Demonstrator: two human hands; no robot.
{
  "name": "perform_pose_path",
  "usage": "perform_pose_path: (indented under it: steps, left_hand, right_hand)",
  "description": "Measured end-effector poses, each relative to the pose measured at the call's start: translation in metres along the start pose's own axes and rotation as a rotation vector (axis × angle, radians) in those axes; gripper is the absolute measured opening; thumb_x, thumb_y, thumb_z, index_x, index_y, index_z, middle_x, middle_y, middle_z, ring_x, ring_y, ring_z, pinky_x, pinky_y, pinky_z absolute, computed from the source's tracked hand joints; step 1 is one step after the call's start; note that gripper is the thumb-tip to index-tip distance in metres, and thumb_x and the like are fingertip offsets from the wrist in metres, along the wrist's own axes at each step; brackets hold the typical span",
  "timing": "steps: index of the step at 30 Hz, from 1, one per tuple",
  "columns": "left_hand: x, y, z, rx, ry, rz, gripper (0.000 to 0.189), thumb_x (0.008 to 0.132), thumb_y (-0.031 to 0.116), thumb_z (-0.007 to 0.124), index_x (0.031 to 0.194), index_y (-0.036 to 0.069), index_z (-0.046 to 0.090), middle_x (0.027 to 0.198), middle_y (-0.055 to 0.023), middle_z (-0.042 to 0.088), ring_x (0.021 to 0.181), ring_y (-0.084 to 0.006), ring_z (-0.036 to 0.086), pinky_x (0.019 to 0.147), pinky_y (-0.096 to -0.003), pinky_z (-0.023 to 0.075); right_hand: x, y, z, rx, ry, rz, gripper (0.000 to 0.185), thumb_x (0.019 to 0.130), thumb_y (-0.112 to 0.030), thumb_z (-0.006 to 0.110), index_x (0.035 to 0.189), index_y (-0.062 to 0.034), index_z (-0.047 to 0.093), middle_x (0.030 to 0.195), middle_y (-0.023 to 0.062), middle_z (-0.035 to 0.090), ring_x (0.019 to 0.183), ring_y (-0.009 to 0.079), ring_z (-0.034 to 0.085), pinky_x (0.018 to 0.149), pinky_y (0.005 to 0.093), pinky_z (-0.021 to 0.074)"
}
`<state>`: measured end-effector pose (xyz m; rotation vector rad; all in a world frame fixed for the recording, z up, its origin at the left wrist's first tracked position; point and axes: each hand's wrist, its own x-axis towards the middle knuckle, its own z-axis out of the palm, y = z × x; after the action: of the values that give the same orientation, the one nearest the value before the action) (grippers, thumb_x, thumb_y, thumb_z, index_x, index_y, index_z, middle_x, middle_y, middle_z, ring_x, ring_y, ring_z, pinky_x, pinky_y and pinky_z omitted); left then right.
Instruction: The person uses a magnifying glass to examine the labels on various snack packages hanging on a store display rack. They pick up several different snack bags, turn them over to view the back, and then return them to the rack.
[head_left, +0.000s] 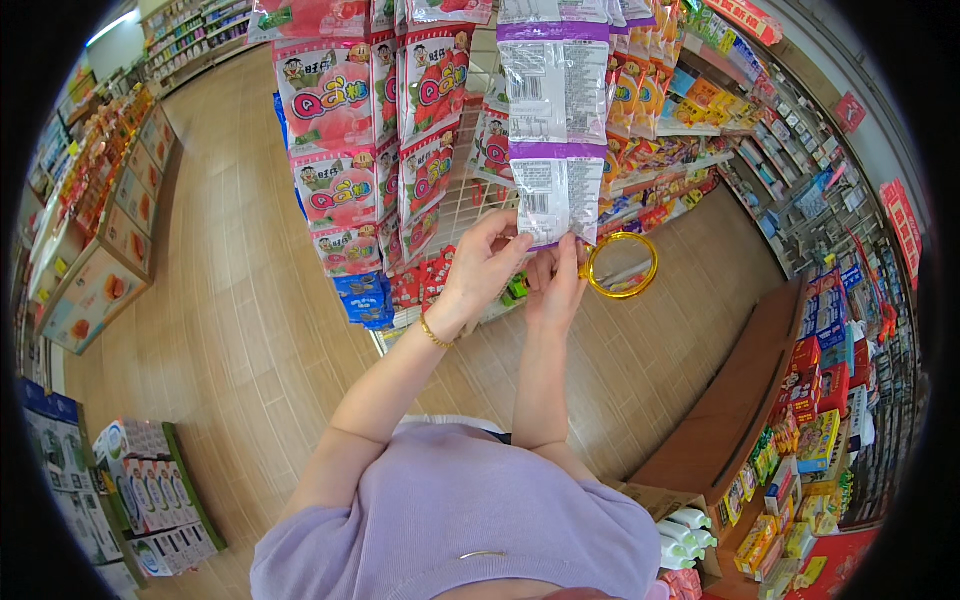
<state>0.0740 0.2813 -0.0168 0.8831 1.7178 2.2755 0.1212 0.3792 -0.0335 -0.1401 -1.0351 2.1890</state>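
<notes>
A strip of gummy candy packets (556, 187), purple and white with its printed backs showing, hangs before me. The fingers of my left hand (491, 259) pinch its lower left edge. At its lower right edge, the fingertips of my right hand (553, 281) grip the strip. A magnifying glass with a yellow frame (622, 265) sticks out to the right of my right hand; its handle is mostly hidden by the fingers. Pink peach gummy packets (334, 191) and red strawberry gummy packets (427, 176) hang in strips to the left.
A wire display rack (480, 206) stands behind the packets, with blue packets (364, 300) low on its left. To the right runs a brown wooden counter (735, 382) bearing boxed goods. A snack display (120, 232) and stacked cartons (154, 495) stand at the left.
</notes>
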Motion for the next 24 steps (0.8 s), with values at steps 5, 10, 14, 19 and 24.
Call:
perform_pose_path:
  steps: [5,10,14,19,24]
  left_hand:
    - [0.002,-0.005,0.002,-0.106,0.048,-0.01,0.017,0.09,0.006,0.058,0.105,-0.002,0.062,0.092,-0.0026,0.062,0.083,-0.0074,0.056,0.075,-0.0239,0.0469]
    - [0.003,-0.01,0.002,-0.15,0.053,-0.042,0.015,0.091,0.006,0.057,0.103,-0.002,0.063,0.093,-0.0008,0.062,0.086,-0.0067,0.055,0.079,-0.0235,0.0448]
    - [0.005,-0.013,-0.002,-0.14,0.025,-0.068,0.017,0.093,0.008,0.056,0.107,-0.001,0.062,0.101,-0.0014,0.064,0.096,-0.0072,0.056,0.088,-0.0251,0.0438]
    - [0.004,-0.014,-0.001,-0.145,0.046,-0.074,0.016,0.093,0.008,0.056,0.105,-0.001,0.063,0.099,-0.0013,0.064,0.094,-0.0068,0.056,0.086,-0.0247,0.0441]
    - [0.004,-0.013,-0.001,-0.136,0.077,-0.082,0.015,0.093,0.007,0.057,0.103,-0.001,0.063,0.097,-0.0008,0.065,0.091,-0.0062,0.056,0.085,-0.0239,0.0443]
  right_hand:
    - [-0.003,0.002,0.003,0.008,0.01,-0.027,0.023,0.095,-0.023,0.055,0.078,-0.0149,0.042,0.058,-0.0081,0.034,0.042,0.0019,0.027,0.039,0.021,0.0211]
    - [-0.003,0.002,0.001,0.008,-0.007,-0.036,0.023,0.096,-0.022,0.055,0.078,-0.0152,0.042,0.057,-0.0081,0.034,0.042,0.0015,0.027,0.039,0.0212,0.02]
    - [-0.004,0.001,0.002,-0.003,-0.019,-0.028,0.021,0.095,-0.023,0.055,0.08,-0.0153,0.043,0.055,-0.0085,0.033,0.042,0.0016,0.025,0.04,0.0212,0.0195]
    - [-0.005,-0.001,0.003,-0.027,-0.019,-0.011,0.021,0.095,-0.025,0.057,0.081,-0.0157,0.044,0.056,-0.0086,0.033,0.043,0.0021,0.023,0.041,0.0211,0.0199]
    - [-0.005,-0.001,0.005,-0.025,-0.012,-0.003,0.021,0.095,-0.024,0.055,0.08,-0.0155,0.043,0.054,-0.0084,0.032,0.041,0.0022,0.025,0.04,0.0218,0.0191]
